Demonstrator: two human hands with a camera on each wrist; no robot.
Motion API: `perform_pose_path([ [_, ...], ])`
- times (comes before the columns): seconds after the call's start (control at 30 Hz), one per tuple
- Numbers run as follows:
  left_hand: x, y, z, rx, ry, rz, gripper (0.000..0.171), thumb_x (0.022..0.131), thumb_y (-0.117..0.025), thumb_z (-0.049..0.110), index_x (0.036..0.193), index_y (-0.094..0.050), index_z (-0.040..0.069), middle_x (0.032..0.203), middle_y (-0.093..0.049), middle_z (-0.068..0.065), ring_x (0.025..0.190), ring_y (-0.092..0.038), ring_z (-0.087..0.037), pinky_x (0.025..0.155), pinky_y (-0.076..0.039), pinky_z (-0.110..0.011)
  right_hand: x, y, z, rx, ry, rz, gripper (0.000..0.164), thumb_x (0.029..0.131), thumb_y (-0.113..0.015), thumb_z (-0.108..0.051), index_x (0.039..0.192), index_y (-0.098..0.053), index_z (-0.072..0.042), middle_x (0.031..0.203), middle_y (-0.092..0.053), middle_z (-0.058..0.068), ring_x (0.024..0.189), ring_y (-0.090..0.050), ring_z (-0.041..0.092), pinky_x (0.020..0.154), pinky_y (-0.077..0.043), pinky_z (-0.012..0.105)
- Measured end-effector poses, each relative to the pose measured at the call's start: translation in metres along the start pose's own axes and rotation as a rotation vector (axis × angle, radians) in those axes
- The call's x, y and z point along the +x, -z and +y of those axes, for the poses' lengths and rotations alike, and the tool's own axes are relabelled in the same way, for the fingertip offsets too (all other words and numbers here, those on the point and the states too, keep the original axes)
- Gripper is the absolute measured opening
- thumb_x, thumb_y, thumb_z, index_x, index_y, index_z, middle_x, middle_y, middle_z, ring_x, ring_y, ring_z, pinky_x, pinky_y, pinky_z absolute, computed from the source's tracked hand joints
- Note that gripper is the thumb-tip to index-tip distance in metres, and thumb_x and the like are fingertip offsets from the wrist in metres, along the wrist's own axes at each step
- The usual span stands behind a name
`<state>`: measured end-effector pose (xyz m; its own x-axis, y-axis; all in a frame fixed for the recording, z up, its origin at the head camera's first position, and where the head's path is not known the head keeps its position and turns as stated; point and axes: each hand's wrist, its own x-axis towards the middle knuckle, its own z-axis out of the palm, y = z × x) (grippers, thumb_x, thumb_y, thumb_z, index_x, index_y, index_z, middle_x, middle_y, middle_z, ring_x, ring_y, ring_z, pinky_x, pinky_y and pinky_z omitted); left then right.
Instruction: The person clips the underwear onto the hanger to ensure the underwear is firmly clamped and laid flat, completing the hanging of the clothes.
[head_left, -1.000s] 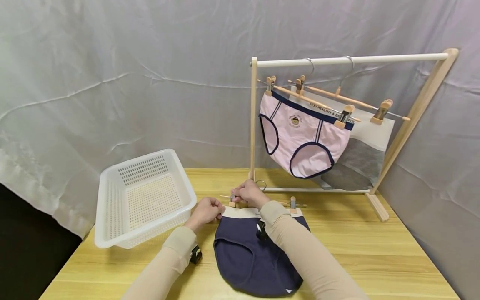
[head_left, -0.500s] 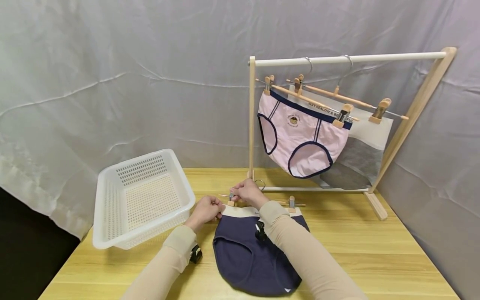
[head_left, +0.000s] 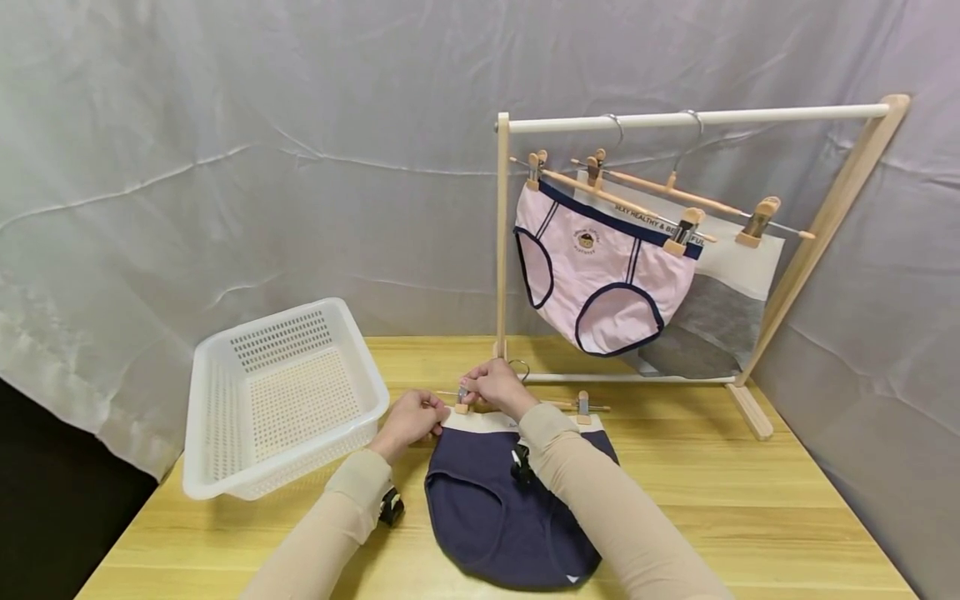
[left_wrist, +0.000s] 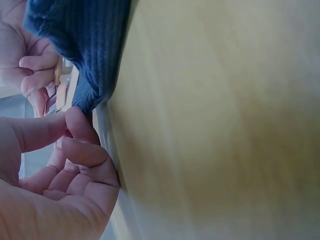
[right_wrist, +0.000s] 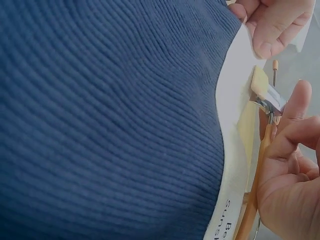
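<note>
A pair of navy ribbed underpants (head_left: 468, 517) with a cream waistband (right_wrist: 232, 105) lies flat on the table. My left hand (head_left: 412, 421) pinches the left corner of that waistband between thumb and fingertips, as the left wrist view also shows. Just beside it, my right hand (head_left: 497, 387) pinches the levers of the left clip (right_wrist: 260, 84) on a wooden clip hanger (right_wrist: 260, 167). That clip's tip sits at the waistband's edge. The hanger's right clip (head_left: 583, 407) is on the waistband near its other end. My right forearm hides part of the waistband and hanger bar.
To the left stands a white perforated basket (head_left: 300, 408). A wooden drying rack (head_left: 501, 250) at the back right carries pink underpants (head_left: 600, 258) and grey-and-cream underpants (head_left: 738, 308) on clip hangers. Grey cloth (head_left: 337, 167) hangs behind the table (head_left: 697, 517).
The head view has shifted very slightly. Both hands keep their holds on the waistband corner and the clip, with hardly any movement.
</note>
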<state>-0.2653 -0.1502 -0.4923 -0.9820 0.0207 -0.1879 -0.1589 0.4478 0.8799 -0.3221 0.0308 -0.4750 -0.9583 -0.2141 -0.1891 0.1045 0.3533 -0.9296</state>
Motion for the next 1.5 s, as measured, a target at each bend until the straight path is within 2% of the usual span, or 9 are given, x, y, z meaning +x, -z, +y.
perform_pose_path([
  [0.43, 0.000, -0.002, 0.002, -0.064, 0.002, 0.027, 0.013, 0.101, -0.069, 0.010, 0.104, -0.073, -0.001, 0.075, -0.069, -0.007, 0.065, -0.063, -0.014, 0.053, -0.042, -0.023, 0.000, 0.001, 0.003, 0.017, -0.014, -0.010, 0.022, 0.104, -0.072, -0.012, 0.118, -0.077, 0.004, 0.065, -0.071, -0.002, 0.059, -0.065, 0.005, 0.054, -0.045, 0.016],
  [0.7, 0.000, -0.004, 0.002, -0.085, 0.009, 0.056, 0.012, 0.100, -0.071, 0.009, 0.103, -0.074, -0.003, 0.075, -0.069, -0.007, 0.062, -0.062, -0.012, 0.052, -0.042, -0.023, 0.000, 0.002, 0.005, 0.045, -0.035, -0.069, 0.027, 0.104, -0.070, -0.010, 0.126, -0.074, 0.006, 0.068, -0.072, -0.002, 0.058, -0.066, 0.002, 0.055, -0.048, 0.014],
  [1.0, 0.002, -0.004, -0.001, -0.080, 0.005, 0.067, 0.014, 0.099, -0.071, 0.009, 0.100, -0.079, -0.003, 0.070, -0.069, -0.004, 0.060, -0.060, -0.012, 0.052, -0.042, -0.023, -0.001, 0.003, 0.008, 0.059, -0.013, -0.106, 0.026, 0.104, -0.070, -0.009, 0.123, -0.075, 0.009, 0.072, -0.076, 0.004, 0.057, -0.068, 0.003, 0.054, -0.049, 0.015],
  [1.13, 0.001, -0.003, 0.000, -0.073, 0.016, 0.067, 0.014, 0.098, -0.073, 0.010, 0.099, -0.081, -0.002, 0.070, -0.069, -0.004, 0.060, -0.061, -0.012, 0.052, -0.043, -0.023, -0.004, 0.004, 0.008, 0.015, 0.016, -0.115, 0.026, 0.104, -0.071, -0.010, 0.122, -0.076, 0.008, 0.082, -0.080, 0.013, 0.058, -0.069, 0.005, 0.055, -0.052, 0.016],
  [1.27, 0.001, -0.002, 0.001, -0.042, 0.024, 0.064, 0.013, 0.098, -0.075, 0.012, 0.095, -0.080, 0.000, 0.070, -0.069, -0.004, 0.060, -0.059, -0.013, 0.052, -0.043, -0.023, -0.009, 0.005, 0.005, -0.040, 0.040, -0.128, 0.031, 0.106, -0.069, -0.014, 0.129, -0.073, 0.007, 0.099, -0.081, 0.021, 0.064, -0.074, 0.007, 0.061, -0.058, 0.020],
  [1.37, 0.002, -0.002, 0.001, 0.000, 0.032, 0.061, 0.013, 0.097, -0.076, 0.012, 0.092, -0.079, 0.001, 0.070, -0.067, -0.004, 0.061, -0.058, -0.013, 0.052, -0.044, -0.024, -0.015, 0.008, 0.002, -0.057, 0.051, -0.127, 0.037, 0.106, -0.068, -0.013, 0.135, -0.068, 0.009, 0.113, -0.079, 0.023, 0.073, -0.080, 0.017, 0.068, -0.064, 0.025],
  [1.5, 0.004, -0.002, 0.003, 0.064, 0.046, 0.062, 0.013, 0.096, -0.078, 0.015, 0.090, -0.078, 0.004, 0.071, -0.068, -0.004, 0.062, -0.058, -0.014, 0.054, -0.044, -0.025, -0.022, 0.016, 0.002, -0.118, 0.095, -0.108, 0.035, 0.105, -0.068, -0.011, 0.133, -0.068, 0.010, 0.119, -0.077, 0.025, 0.084, -0.082, 0.029, 0.070, -0.065, 0.029],
])
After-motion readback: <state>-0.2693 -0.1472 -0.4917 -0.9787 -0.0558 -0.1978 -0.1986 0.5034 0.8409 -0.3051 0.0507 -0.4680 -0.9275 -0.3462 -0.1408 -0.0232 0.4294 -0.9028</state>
